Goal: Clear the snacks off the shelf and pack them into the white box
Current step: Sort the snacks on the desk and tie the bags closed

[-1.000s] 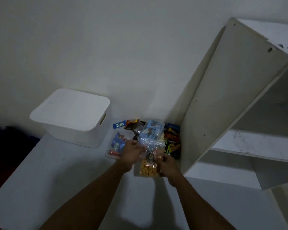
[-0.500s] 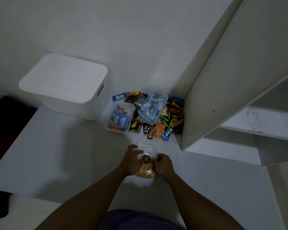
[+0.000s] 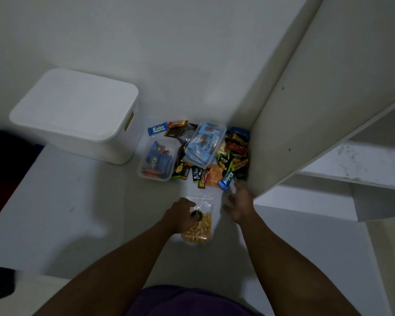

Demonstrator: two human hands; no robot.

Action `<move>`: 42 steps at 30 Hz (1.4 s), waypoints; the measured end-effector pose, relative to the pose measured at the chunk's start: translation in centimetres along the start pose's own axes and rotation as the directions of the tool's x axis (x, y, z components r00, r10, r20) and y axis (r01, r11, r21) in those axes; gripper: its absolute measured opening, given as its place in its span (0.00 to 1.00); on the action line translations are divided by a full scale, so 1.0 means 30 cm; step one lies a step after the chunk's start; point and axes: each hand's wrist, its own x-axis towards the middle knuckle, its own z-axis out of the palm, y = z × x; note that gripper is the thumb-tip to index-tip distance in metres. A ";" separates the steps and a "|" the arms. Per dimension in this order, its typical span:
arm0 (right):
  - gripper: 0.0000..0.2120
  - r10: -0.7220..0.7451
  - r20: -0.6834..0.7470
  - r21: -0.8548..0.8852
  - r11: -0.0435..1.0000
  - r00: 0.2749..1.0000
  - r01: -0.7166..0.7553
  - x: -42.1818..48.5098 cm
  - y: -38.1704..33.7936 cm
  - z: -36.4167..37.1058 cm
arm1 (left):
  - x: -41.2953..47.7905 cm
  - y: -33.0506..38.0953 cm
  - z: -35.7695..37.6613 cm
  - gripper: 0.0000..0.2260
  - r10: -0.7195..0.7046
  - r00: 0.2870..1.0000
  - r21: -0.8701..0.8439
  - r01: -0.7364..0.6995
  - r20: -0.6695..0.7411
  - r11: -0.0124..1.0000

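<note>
Clenched on the clear bag of orange puffs, the left hand now supplies the only grip; the bag sits low at the tabletop, just short of the snack pile. Half a second ago both hands pinched it; the right hand has since let go and hangs released, fingers spread and blurred, near the pile's front edge and beside the shelf unit. Left of the pile the white box stands with its lid on. Likely the freed hand goes for another snack or that lid; nothing can be packed until it opens.
</note>
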 end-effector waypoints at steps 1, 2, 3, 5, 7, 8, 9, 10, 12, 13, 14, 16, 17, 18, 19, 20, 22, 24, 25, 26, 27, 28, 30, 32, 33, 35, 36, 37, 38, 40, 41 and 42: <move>0.20 0.028 0.011 0.024 0.999 1.000 -0.029 0.002 -0.007 0.003 | 0.007 0.012 -0.011 0.25 0.008 1.000 0.002 -0.008 -0.008 1.000; 0.23 0.049 0.007 0.047 0.998 0.999 -0.050 0.005 -0.010 0.007 | 0.019 0.025 -0.021 0.25 0.019 1.000 0.009 -0.019 -0.017 1.000; 0.25 0.053 -0.016 0.059 0.997 0.998 -0.052 0.007 -0.014 0.012 | 0.030 0.039 -0.034 0.25 0.036 0.999 0.016 -0.036 -0.031 0.999; 0.26 0.059 -0.089 0.107 0.993 0.994 -0.050 0.009 -0.021 0.024 | 0.053 0.071 -0.061 0.24 0.083 0.995 0.028 -0.081 -0.053 0.996; 0.20 0.090 -0.126 0.225 0.973 0.988 -0.060 0.018 -0.024 0.031 | 0.074 0.104 -0.087 0.25 0.130 0.990 0.052 -0.127 -0.050 0.991; 0.16 0.106 -0.102 0.285 0.956 0.989 -0.073 0.019 -0.030 0.033 | 0.090 0.114 -0.095 0.26 0.146 0.988 0.069 -0.143 -0.047 0.987; 0.10 0.118 -0.059 0.336 0.937 0.991 -0.092 0.016 -0.039 0.036 | 0.105 0.123 -0.101 0.26 0.168 0.985 0.081 -0.164 -0.048 0.983; 0.07 0.125 -0.016 0.366 0.924 0.992 -0.110 0.013 -0.048 0.036 | 0.115 0.136 -0.107 0.26 0.194 0.980 0.103 -0.188 -0.046 0.977; 0.06 0.125 0.019 0.397 0.910 0.992 -0.122 0.020 -0.057 0.029 | 0.137 0.157 -0.108 0.24 0.258 0.966 0.205 -0.246 -0.032 0.947; 0.06 0.121 0.010 0.413 0.904 0.993 -0.114 0.021 -0.060 0.028 | 0.150 0.164 -0.103 0.24 0.296 0.955 0.284 -0.277 -0.025 0.918; 0.06 0.117 -0.010 0.422 0.901 0.993 -0.101 0.028 -0.059 0.024 | 0.160 0.172 -0.099 0.25 0.323 0.946 0.365 -0.298 -0.007 0.882; 0.08 0.108 -0.021 0.436 0.896 0.994 -0.088 0.034 -0.056 0.014 | 0.184 0.180 -0.088 0.27 0.328 0.944 0.415 -0.311 0.033 0.855; 0.10 0.105 -0.003 0.440 0.893 0.994 -0.093 0.031 -0.055 0.011 | 0.197 0.178 -0.078 0.28 0.317 0.947 0.392 -0.310 0.048 0.866; 0.12 0.087 0.007 0.414 0.907 0.996 -0.083 0.024 -0.054 0.014 | 0.201 0.181 -0.074 0.28 0.303 0.952 0.353 -0.302 0.053 0.886; 0.14 0.050 0.007 0.364 0.930 0.999 -0.049 0.011 -0.053 0.023 | 0.207 0.184 -0.067 0.29 0.297 0.954 0.304 -0.296 0.044 0.906; 0.14 -0.019 -0.023 0.251 0.968 1.000 0.024 -0.007 -0.050 0.038 | 0.211 0.189 -0.065 0.29 0.286 0.958 0.260 -0.281 0.020 0.924; 0.12 -0.266 -0.107 -0.039 0.964 0.958 0.263 -0.039 -0.035 0.072 | 0.219 0.199 -0.066 0.29 0.266 0.961 0.214 -0.245 -0.074 0.946; 0.15 -0.503 -0.103 -0.204 0.855 0.858 0.477 -0.068 -0.021 0.096 | 0.227 0.207 -0.072 0.31 0.263 0.946 0.187 -0.228 -0.188 0.955; 0.15 -0.557 -0.096 -0.221 0.820 0.825 0.528 -0.082 -0.018 0.106 | 0.234 0.208 -0.071 0.32 0.262 0.934 0.162 -0.227 -0.242 0.960; 0.14 -0.585 -0.089 -0.219 0.801 0.806 0.557 -0.092 -0.018 0.114 | 0.234 0.212 -0.074 0.32 0.247 0.924 0.132 -0.217 -0.291 0.967; 0.13 -0.606 -0.073 -0.220 0.785 0.792 0.579 -0.100 -0.017 0.123 | 0.236 0.217 -0.076 0.30 0.218 0.914 0.092 -0.199 -0.342 0.976; 0.13 -0.635 -0.045 -0.241 0.756 0.771 0.609 -0.109 -0.018 0.133 | 0.234 0.225 -0.084 0.25 0.176 0.903 0.054 -0.169 -0.391 0.984; 0.12 -0.697 0.024 -0.272 0.685 0.717 0.676 -0.129 -0.024 0.154 | 0.239 0.231 -0.101 0.18 0.108 0.873 0.006 -0.120 -0.475 0.993; 0.10 -0.730 0.092 -0.250 0.642 0.678 0.725 -0.158 -0.046 0.172 | 0.236 0.232 -0.112 0.15 0.121 0.845 0.008 -0.137 -0.521 0.991; 0.09 -0.745 0.120 -0.240 0.619 0.656 0.748 -0.169 -0.058 0.178 | 0.234 0.229 -0.113 0.14 0.144 0.825 0.014 -0.163 -0.546 0.986; 0.07 -0.780 0.132 -0.240 0.573 0.611 0.784 -0.182 -0.084 0.181 | 0.218 0.227 -0.127 0.12 0.182 0.784 0.003 -0.224 -0.593 0.975; 0.07 -0.796 0.103 -0.247 0.560 0.596 0.791 -0.184 -0.099 0.178 | 0.207 0.222 -0.133 0.10 0.184 0.788 -0.030 -0.248 -0.587 0.968; 0.08 -0.801 0.053 -0.264 0.565 0.596 0.782 -0.183 -0.115 0.173 | 0.201 0.211 -0.136 0.08 0.189 0.799 -0.075 -0.280 -0.571 0.957; 0.11 -0.795 -0.005 -0.290 0.582 0.607 0.760 -0.178 -0.134 0.168 | 0.193 0.196 -0.145 0.07 0.187 0.825 -0.148 -0.308 -0.533 0.940; 0.20 -0.754 -0.068 -0.339 0.634 0.654 0.695 -0.164 -0.174 0.148 | 0.175 0.174 -0.171 0.07 0.171 0.868 -0.303 -0.338 -0.466 0.891; 0.25 -0.716 -0.044 -0.339 0.667 0.697 0.664 -0.158 -0.191 0.135 | 0.161 0.174 -0.188 0.07 0.159 0.886 -0.358 -0.334 -0.436 0.872; 0.27 -0.662 0.016 -0.316 0.707 0.749 0.632 -0.154 -0.203 0.122 | 0.138 0.186 -0.210 0.06 0.153 0.907 -0.408 -0.321 -0.394 0.855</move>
